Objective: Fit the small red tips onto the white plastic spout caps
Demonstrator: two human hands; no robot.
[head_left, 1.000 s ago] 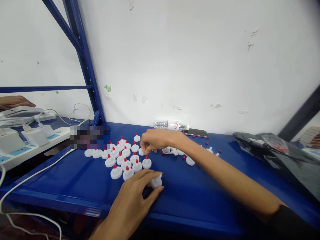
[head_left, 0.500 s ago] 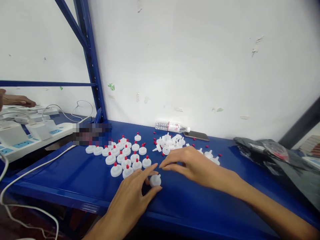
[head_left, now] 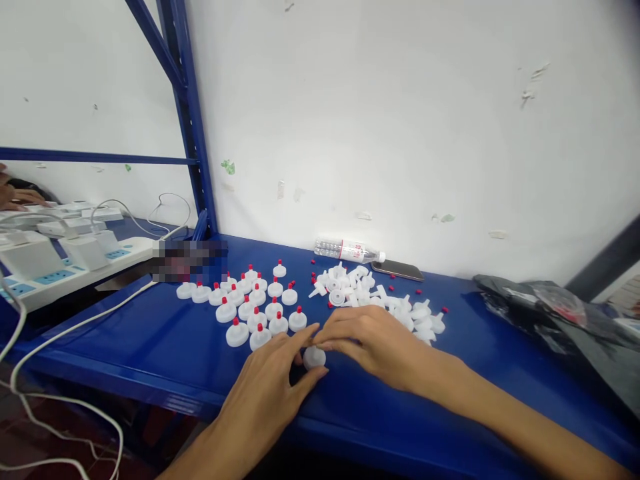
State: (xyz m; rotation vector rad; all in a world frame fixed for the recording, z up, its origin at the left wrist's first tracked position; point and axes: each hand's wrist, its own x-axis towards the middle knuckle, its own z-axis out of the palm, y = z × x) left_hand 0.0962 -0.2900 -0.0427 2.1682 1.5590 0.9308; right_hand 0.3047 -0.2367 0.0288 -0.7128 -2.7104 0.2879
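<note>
My left hand grips a white plastic nozzle cap between thumb and fingers, low over the blue table near its front edge. My right hand is pinched closed at the top of that cap, covering its spout. Whatever lies between the right fingertips is hidden. Just left of my hands stand several white nozzle caps with red tips, upright in loose rows. Behind my right hand lies a heap of white nozzle caps without red tips. Small red tips are scattered around the heap.
A clear plastic bottle lies by the wall beside a phone. Dark plastic bags cover the right side. On the left are a power strip with chargers, white cables and another person's hand. A blue post rises there.
My right hand has moved left and down onto the spout of the held cap. More of the white heap now shows behind it. The view has shifted slightly.
</note>
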